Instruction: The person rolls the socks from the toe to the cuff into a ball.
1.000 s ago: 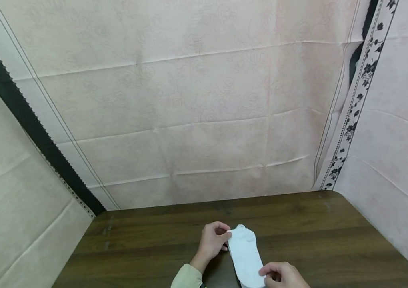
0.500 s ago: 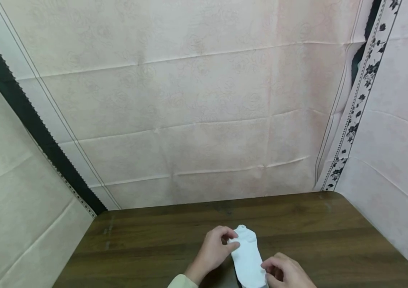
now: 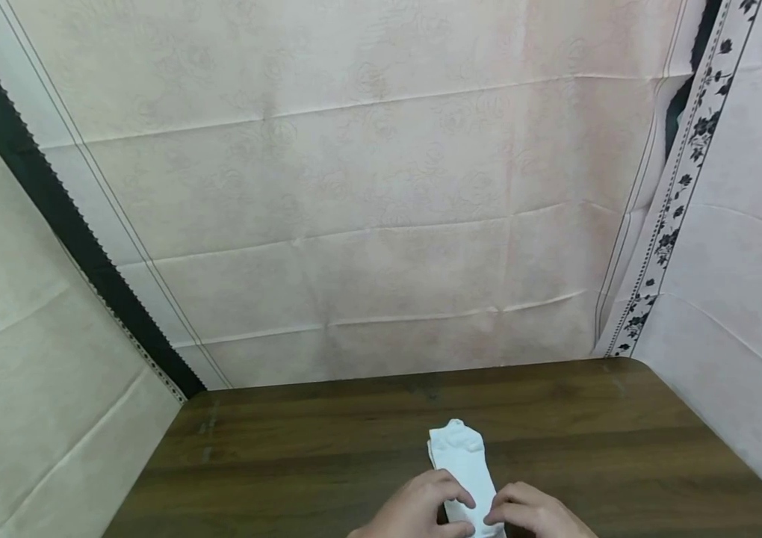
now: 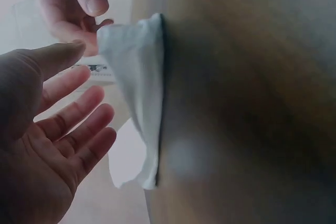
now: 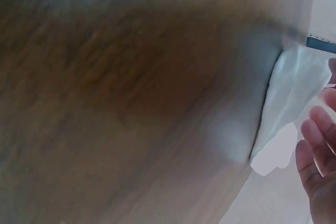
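White socks (image 3: 467, 463), apparently a flat pair laid together, lie lengthwise on the brown table. My left hand (image 3: 424, 508) hovers over their near part. In the left wrist view the left hand (image 4: 58, 114) has its fingers relaxed and spread, holding nothing. At the socks' near right edge, my right hand (image 3: 532, 508) curls its fingers against the fabric and seems to pinch it; its fingertips are partly hidden. The socks' near end (image 4: 128, 40) stands raised off the table next to the right hand (image 4: 73, 6). More fingers (image 5: 315, 135) show beside the socks (image 5: 294, 82) in the right wrist view.
The dark wood-grain table (image 3: 327, 441) meets a pale cloth wall (image 3: 381, 224) along its far edge. Cloth also hangs on the left (image 3: 31, 373) and right (image 3: 744, 314), the right one with a dark floral border.
My left hand has let go of the socks' far left side and come down toward their near end. The right hand has stayed by the near right edge with small shifts.
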Demonstrator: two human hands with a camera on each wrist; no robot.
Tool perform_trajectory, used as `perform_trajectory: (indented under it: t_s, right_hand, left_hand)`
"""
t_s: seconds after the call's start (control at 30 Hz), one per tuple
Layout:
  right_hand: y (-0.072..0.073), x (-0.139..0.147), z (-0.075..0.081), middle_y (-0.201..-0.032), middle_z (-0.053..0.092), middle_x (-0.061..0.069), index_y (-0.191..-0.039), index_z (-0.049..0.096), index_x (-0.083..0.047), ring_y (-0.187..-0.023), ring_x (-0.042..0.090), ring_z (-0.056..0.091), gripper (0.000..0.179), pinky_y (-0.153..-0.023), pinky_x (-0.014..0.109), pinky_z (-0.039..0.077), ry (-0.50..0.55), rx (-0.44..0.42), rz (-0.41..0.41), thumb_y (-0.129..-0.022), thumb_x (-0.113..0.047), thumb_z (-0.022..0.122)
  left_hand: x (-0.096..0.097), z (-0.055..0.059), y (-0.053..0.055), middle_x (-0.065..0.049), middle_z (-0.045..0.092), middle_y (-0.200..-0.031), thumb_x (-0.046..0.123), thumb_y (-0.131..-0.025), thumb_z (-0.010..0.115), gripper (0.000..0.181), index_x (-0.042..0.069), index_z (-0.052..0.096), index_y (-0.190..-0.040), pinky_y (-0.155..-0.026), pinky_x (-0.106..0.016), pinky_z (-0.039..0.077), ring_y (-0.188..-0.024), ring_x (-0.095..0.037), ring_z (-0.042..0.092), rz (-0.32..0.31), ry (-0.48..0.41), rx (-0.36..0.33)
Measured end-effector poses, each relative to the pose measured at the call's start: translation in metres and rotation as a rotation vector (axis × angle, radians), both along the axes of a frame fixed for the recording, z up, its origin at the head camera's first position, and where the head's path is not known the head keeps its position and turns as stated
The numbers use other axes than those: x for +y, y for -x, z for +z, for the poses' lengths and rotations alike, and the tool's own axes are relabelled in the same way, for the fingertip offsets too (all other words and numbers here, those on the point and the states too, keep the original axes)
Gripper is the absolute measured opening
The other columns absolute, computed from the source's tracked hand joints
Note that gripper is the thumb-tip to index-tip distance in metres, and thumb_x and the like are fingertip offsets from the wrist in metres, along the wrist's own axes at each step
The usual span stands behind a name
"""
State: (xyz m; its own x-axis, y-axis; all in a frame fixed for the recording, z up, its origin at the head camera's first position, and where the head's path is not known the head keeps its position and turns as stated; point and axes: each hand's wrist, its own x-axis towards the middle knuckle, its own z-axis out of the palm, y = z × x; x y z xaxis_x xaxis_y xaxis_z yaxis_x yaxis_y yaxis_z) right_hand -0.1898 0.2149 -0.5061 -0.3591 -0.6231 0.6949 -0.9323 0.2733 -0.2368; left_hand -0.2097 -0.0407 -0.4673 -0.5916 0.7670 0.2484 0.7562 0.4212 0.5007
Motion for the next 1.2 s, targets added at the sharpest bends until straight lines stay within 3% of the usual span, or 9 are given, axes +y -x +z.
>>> perform_trajectory:
  t_s: [0.13, 0.23, 0.37, 0.47, 0.67, 0.83, 0.97, 1.07, 1.2]
  right_hand:
    - [0.001, 0.0, -0.002, -0.103, 0.062, -0.007, -0.103, 0.072, -0.017, -0.089, 0.002, 0.055, 0.03, -0.076, 0.009, 0.042, -0.021, 0.019, 0.005, -0.077, -0.003, 0.079]
    - [0.001, -0.001, -0.005, -0.1, 0.063, -0.007, -0.099, 0.073, -0.016, -0.085, 0.001, 0.054, 0.031, -0.073, 0.008, 0.042, -0.031, 0.007, 0.01, -0.074, 0.003, 0.078]
    - [0.001, -0.001, -0.01, -0.097, 0.063, -0.008, -0.097, 0.074, -0.017, -0.084, 0.0, 0.056, 0.023, -0.072, 0.007, 0.042, -0.026, 0.014, 0.017, -0.08, -0.002, 0.078]
    - [0.001, -0.003, -0.013, -0.095, 0.062, -0.009, -0.096, 0.073, -0.019, -0.083, -0.001, 0.056, 0.019, -0.071, 0.006, 0.041, -0.022, 0.039, 0.023, -0.083, -0.006, 0.078]
    - [0.0, -0.006, -0.02, -0.095, 0.062, -0.012, -0.097, 0.072, -0.025, -0.082, -0.004, 0.054, 0.023, -0.072, 0.004, 0.04, -0.028, 0.063, 0.013, -0.085, -0.006, 0.076]
    - [0.0, -0.007, -0.023, -0.093, 0.058, -0.013, -0.094, 0.071, -0.025, -0.082, -0.005, 0.052, 0.018, -0.073, 0.002, 0.037, -0.035, 0.14, -0.01, -0.087, -0.008, 0.074]
    - [0.0, -0.01, -0.024, -0.091, 0.057, -0.014, -0.091, 0.069, -0.025, -0.082, -0.006, 0.051, 0.013, -0.073, 0.003, 0.036, -0.052, 0.156, -0.034, -0.097, -0.014, 0.066]
    - [0.0, -0.012, -0.025, -0.089, 0.056, -0.015, -0.088, 0.067, -0.025, -0.081, -0.005, 0.05, 0.021, -0.073, 0.003, 0.036, -0.069, 0.187, -0.059, -0.105, -0.021, 0.055]
    - [0.002, -0.013, -0.026, -0.089, 0.055, -0.015, -0.086, 0.067, -0.024, -0.082, -0.005, 0.049, 0.021, -0.075, 0.002, 0.033, -0.089, 0.227, -0.063, -0.104, -0.02, 0.056]
  left_hand:
    - [0.002, -0.009, 0.002, 0.01, 0.064, -0.102, 0.021, -0.09, 0.077, 0.017, 0.014, 0.073, -0.106, -0.076, -0.006, 0.039, -0.092, 0.005, 0.053, -0.061, 0.072, 0.127]
    - [0.003, -0.015, 0.004, 0.009, 0.066, -0.102, 0.018, -0.088, 0.077, 0.018, 0.014, 0.074, -0.105, -0.077, -0.004, 0.036, -0.093, 0.006, 0.053, -0.109, 0.099, 0.142]
    - [0.005, -0.021, 0.006, 0.01, 0.068, -0.098, 0.018, -0.09, 0.074, 0.013, 0.015, 0.077, -0.102, -0.075, -0.002, 0.035, -0.089, 0.008, 0.053, -0.159, 0.102, 0.161]
    - [0.006, -0.024, 0.006, 0.01, 0.069, -0.093, 0.018, -0.091, 0.072, 0.011, 0.016, 0.078, -0.099, -0.073, -0.001, 0.034, -0.085, 0.009, 0.054, -0.183, 0.102, 0.219]
    - [0.006, -0.03, 0.005, 0.012, 0.068, -0.089, 0.019, -0.092, 0.071, 0.009, 0.019, 0.079, -0.096, -0.067, -0.001, 0.032, -0.08, 0.01, 0.051, -0.171, 0.124, 0.257]
    - [0.007, -0.031, 0.005, 0.013, 0.067, -0.088, 0.02, -0.092, 0.071, 0.009, 0.019, 0.079, -0.096, -0.067, -0.001, 0.031, -0.079, 0.01, 0.05, -0.162, 0.143, 0.279]
    - [0.008, -0.033, 0.005, 0.013, 0.066, -0.087, 0.02, -0.092, 0.071, 0.008, 0.019, 0.079, -0.095, -0.069, 0.0, 0.03, -0.079, 0.01, 0.05, -0.163, 0.136, 0.305]
    - [0.008, -0.034, 0.004, 0.013, 0.065, -0.087, 0.021, -0.092, 0.07, 0.009, 0.02, 0.078, -0.094, -0.069, 0.0, 0.029, -0.078, 0.01, 0.05, -0.159, 0.137, 0.318]
    - [0.01, -0.034, 0.004, 0.014, 0.064, -0.087, 0.023, -0.092, 0.07, 0.009, 0.021, 0.078, -0.093, -0.068, -0.001, 0.028, -0.078, 0.01, 0.048, -0.138, 0.146, 0.304]
